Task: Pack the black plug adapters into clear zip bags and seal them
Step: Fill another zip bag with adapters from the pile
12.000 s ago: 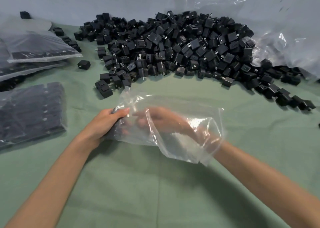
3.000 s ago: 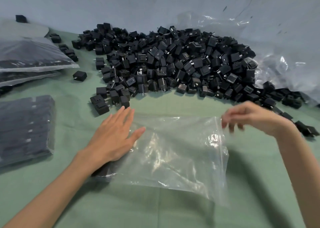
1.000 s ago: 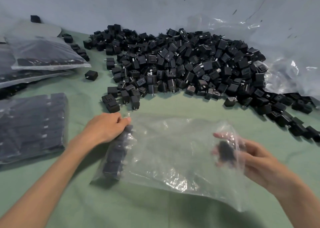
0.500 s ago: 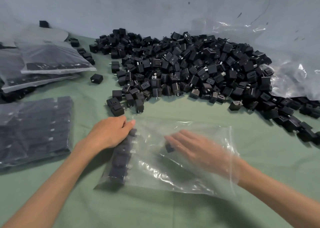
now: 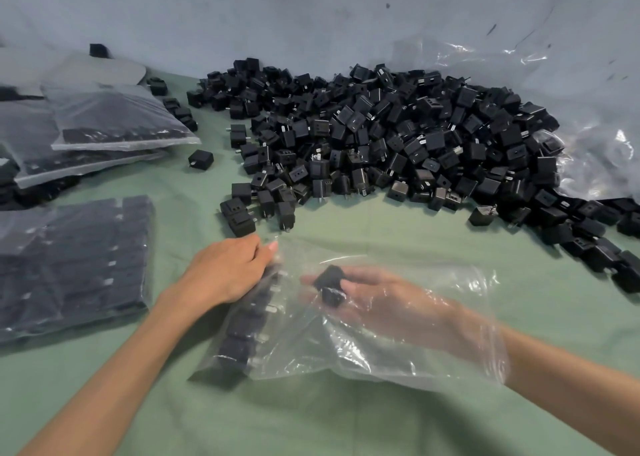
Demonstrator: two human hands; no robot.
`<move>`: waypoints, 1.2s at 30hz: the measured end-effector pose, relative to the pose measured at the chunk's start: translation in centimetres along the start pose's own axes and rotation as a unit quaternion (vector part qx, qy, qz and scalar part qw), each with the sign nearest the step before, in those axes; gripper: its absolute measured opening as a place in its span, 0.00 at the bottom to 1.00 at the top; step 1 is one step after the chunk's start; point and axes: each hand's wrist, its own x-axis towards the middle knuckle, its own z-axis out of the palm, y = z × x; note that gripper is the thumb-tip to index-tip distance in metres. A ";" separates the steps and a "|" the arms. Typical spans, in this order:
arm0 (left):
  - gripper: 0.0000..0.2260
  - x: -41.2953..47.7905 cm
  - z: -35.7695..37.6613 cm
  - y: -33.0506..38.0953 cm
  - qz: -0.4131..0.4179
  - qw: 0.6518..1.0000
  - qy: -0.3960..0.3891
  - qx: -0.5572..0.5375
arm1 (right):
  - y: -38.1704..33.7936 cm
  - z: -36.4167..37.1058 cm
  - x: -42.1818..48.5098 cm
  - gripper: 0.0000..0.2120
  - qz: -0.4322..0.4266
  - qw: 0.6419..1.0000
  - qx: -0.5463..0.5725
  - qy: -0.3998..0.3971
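Inside the clear zip bag [image 5: 329,358], the right hand [image 5: 391,305] pinched one black adapter [image 5: 329,284] between thumb and fingertips, with the film draped over the wrist. Just beyond that pinch, toward the bag's closed end, a row of adapters [image 5: 242,327] already lay packed side by side. The left hand [image 5: 225,268] had its fingers bent over the bag's far corner on top of that row, pinning it down.

To do the step well, the held adapter probably wanted setting flush against the row, turned the same way as its neighbours so the prongs would not snag the film. The left hand would best steady the row against toppling as the piece was seated. The film looked thin and slack, so a slow release seemed wiser than a drop.

Farther out from the grip, a big loose pile of adapters [image 5: 398,137] lay on the green cloth [image 5: 346,421]. To the far side of the left hand sat filled bags [image 5: 76,261]. Behind the pile rose a pale wall [image 5: 277,12] with crumpled plastic sheeting [image 5: 588,151].
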 end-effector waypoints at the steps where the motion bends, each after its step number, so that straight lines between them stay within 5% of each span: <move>1: 0.21 0.0 0.0 0.1 0.003 1.000 0.003 0.002 | 0.0 0.3 0.2 0.20 -0.009 1.000 -0.023 0.007; 9: 0.19 -0.1 -0.2 0.1 -0.005 1.000 -0.005 -0.002 | -0.5 3.0 3.6 0.16 -0.001 0.934 -0.348 0.076; 14: 0.19 -0.1 -0.5 0.0 -0.014 1.000 -0.020 -0.009 | -0.7 0.6 4.2 0.15 0.008 0.895 -0.446 0.017; 22: 0.19 -0.2 -0.5 0.3 -0.020 1.000 -0.012 0.003 | 1.3 1.1 6.1 0.18 -0.019 0.840 -0.521 0.149; 29: 0.19 -0.5 -0.5 0.5 -0.003 1.000 -0.009 -0.005 | 1.7 2.4 6.6 0.20 -0.050 0.888 -0.397 0.227; 36: 0.21 -0.4 -0.1 0.6 -0.025 0.999 0.028 -0.021 | 0.8 2.2 6.4 0.20 -0.045 0.960 -0.245 0.130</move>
